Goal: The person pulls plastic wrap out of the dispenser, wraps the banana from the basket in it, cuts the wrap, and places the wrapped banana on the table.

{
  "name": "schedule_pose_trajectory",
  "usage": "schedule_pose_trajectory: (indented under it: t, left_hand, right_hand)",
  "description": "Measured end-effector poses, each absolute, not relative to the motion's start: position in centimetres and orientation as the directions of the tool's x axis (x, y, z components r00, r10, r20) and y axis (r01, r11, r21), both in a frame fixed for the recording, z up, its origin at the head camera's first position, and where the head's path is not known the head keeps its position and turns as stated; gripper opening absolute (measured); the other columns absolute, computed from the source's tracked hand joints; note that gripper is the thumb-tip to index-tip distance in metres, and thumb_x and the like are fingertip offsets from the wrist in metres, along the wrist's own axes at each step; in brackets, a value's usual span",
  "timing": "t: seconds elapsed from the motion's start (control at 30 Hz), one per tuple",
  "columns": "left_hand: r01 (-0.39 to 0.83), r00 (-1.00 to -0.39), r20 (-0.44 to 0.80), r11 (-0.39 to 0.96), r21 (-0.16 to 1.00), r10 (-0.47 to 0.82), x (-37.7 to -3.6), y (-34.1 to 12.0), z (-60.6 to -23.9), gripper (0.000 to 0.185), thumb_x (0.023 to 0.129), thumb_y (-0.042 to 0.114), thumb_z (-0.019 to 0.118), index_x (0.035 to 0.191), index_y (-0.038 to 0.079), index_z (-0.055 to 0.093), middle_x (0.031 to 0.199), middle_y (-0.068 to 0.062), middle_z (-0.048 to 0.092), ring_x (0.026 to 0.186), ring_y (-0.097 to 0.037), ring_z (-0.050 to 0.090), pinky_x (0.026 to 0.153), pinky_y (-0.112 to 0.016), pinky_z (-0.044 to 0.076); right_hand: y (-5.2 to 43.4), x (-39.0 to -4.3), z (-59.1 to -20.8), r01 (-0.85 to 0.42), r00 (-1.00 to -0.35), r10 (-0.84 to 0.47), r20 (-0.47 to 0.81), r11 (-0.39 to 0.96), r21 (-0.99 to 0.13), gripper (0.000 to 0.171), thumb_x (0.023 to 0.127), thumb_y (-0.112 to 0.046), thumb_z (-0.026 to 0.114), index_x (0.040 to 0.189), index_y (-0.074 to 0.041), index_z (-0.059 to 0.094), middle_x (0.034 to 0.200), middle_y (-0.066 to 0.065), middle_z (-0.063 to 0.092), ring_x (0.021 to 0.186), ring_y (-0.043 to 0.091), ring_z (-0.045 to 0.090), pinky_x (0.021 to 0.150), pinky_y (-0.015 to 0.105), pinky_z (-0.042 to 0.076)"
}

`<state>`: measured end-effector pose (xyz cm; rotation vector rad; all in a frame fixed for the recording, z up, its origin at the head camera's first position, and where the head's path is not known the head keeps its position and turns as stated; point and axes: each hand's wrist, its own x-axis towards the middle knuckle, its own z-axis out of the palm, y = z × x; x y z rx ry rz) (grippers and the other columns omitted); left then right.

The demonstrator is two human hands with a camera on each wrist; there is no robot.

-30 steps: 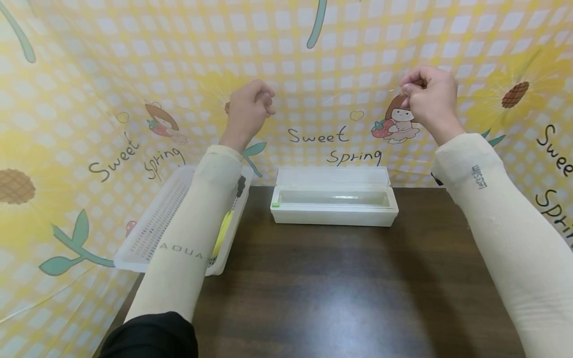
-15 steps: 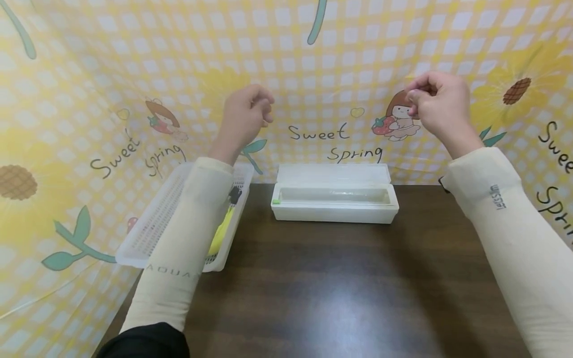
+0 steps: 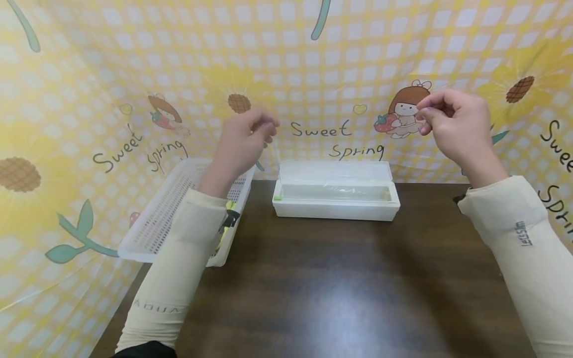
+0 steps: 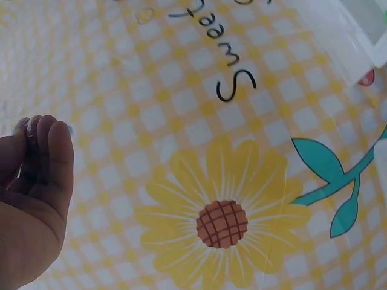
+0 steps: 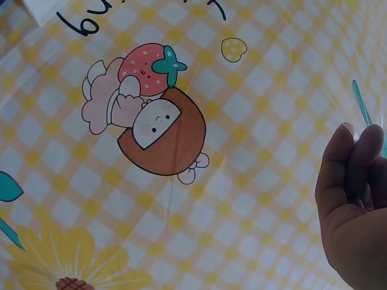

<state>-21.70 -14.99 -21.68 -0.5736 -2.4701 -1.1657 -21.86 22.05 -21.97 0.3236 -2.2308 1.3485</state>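
A long white cling film dispenser stands at the back of the table with its lid up. Inside it is a shiny clear roll, and a green tab sits at its left end. Above and left of the box my left hand pinches with thumb and curled fingers. A faint, nearly invisible sheet of cling film runs down from there toward the box. Higher up to the right, my right hand also pinches, thumb against fingertips, at the film's other side. In both wrist views the fingers are bent together.
Under my left forearm lies a white perforated basket with something yellow in it. A yellow checked cloth with printed flowers hangs behind and at the sides. The tabletop is dark wood.
Both hands have come lower and nearer. The right hand has also shifted to the right, so the hands stand farther apart. The box and basket have stayed in place.
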Motion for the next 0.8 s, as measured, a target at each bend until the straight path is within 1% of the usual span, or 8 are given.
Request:
schedule_pose_trajectory:
  t: [0.13, 0.23, 0.33, 0.43, 0.5, 0.63, 0.73, 0.8]
  left_hand:
    - [0.538, -0.834, 0.490, 0.574, 0.617, 0.254, -19.5, -14.7, -22.7, 0.014, 0.101, 0.003, 0.057, 0.107, 0.004, 0.071, 0.094, -0.010, 0.071, 0.080, -0.020, 0.065, 0.073, -0.034, 0.055]
    - [0.578, -0.810, 0.506, 0.555, 0.598, 0.297, -18.0, -14.4, -23.7, 0.013, 0.100, 0.002, 0.059, 0.105, 0.005, 0.071, 0.093, -0.007, 0.071, 0.077, -0.017, 0.065, 0.070, -0.034, 0.054]
    - [0.646, -0.760, 0.540, 0.516, 0.562, 0.363, -16.7, -14.1, -24.7, 0.012, 0.098, 0.000, 0.061, 0.103, 0.005, 0.071, 0.090, -0.004, 0.071, 0.075, -0.014, 0.064, 0.066, -0.033, 0.054]
    - [0.694, -0.719, 0.551, 0.481, 0.536, 0.424, -15.6, -14.0, -25.7, 0.012, 0.097, -0.002, 0.063, 0.101, 0.004, 0.072, 0.087, -0.003, 0.070, 0.074, -0.013, 0.063, 0.066, -0.032, 0.054]
    - [0.699, -0.715, 0.536, 0.480, 0.531, 0.449, -14.6, -14.3, -26.2, 0.012, 0.097, -0.001, 0.064, 0.101, 0.005, 0.073, 0.089, -0.002, 0.070, 0.073, -0.011, 0.063, 0.065, -0.031, 0.054]
    - [0.681, -0.732, 0.485, 0.498, 0.537, 0.478, -12.8, -15.2, -27.2, 0.014, 0.096, -0.002, 0.064, 0.101, 0.008, 0.074, 0.090, 0.001, 0.070, 0.075, -0.009, 0.064, 0.065, -0.029, 0.055]
    - [0.681, -0.731, 0.462, 0.499, 0.536, 0.502, -11.6, -15.8, -27.9, 0.016, 0.096, -0.003, 0.064, 0.101, 0.008, 0.074, 0.089, 0.003, 0.069, 0.076, -0.009, 0.062, 0.068, -0.028, 0.055]
    - [0.684, -0.728, 0.452, 0.495, 0.536, 0.516, -10.9, -16.1, -28.5, 0.017, 0.095, -0.004, 0.064, 0.100, 0.009, 0.073, 0.087, 0.005, 0.067, 0.076, -0.008, 0.061, 0.067, -0.028, 0.054]
  right_hand:
    - [21.9, -21.1, -22.3, -0.467, -0.833, 0.050, 0.551, 0.470, -0.749, 0.007, 0.096, 0.003, 0.065, 0.096, 0.007, 0.070, 0.078, -0.006, 0.068, 0.058, 0.007, 0.063, 0.055, 0.016, 0.049]
    - [21.9, -20.5, -22.6, -0.468, -0.831, 0.054, 0.553, 0.468, -0.749, 0.008, 0.096, 0.003, 0.063, 0.095, 0.004, 0.071, 0.080, -0.008, 0.069, 0.059, 0.007, 0.063, 0.055, 0.016, 0.049]
    - [21.9, -19.8, -22.9, -0.474, -0.826, 0.063, 0.561, 0.460, -0.750, 0.013, 0.096, 0.005, 0.062, 0.092, -0.001, 0.073, 0.081, -0.008, 0.070, 0.059, 0.007, 0.063, 0.056, 0.016, 0.050]
    - [21.9, -19.1, -23.3, -0.485, -0.812, 0.059, 0.581, 0.487, -0.727, 0.014, 0.095, 0.005, 0.062, 0.093, -0.002, 0.074, 0.081, -0.010, 0.069, 0.059, 0.007, 0.063, 0.056, 0.015, 0.050]
    - [21.8, -18.6, -23.5, -0.488, -0.804, 0.049, 0.592, 0.514, -0.705, 0.012, 0.095, 0.005, 0.062, 0.095, 0.001, 0.074, 0.080, -0.012, 0.069, 0.059, 0.006, 0.063, 0.058, 0.015, 0.050]
    - [21.9, -17.2, -24.1, -0.502, -0.789, 0.017, 0.614, 0.557, -0.662, 0.010, 0.094, 0.005, 0.064, 0.096, 0.004, 0.074, 0.078, -0.018, 0.067, 0.060, 0.003, 0.062, 0.056, 0.013, 0.047]
    - [22.1, -16.0, -24.7, -0.554, -0.753, -0.038, 0.656, 0.575, -0.602, 0.009, 0.091, 0.009, 0.066, 0.093, 0.005, 0.074, 0.077, -0.021, 0.065, 0.059, 0.000, 0.060, 0.054, 0.011, 0.046]
    - [22.2, -15.3, -25.0, -0.608, -0.707, -0.100, 0.700, 0.593, -0.529, 0.012, 0.087, 0.014, 0.069, 0.091, 0.004, 0.075, 0.077, -0.016, 0.066, 0.060, -0.002, 0.059, 0.058, 0.009, 0.046]
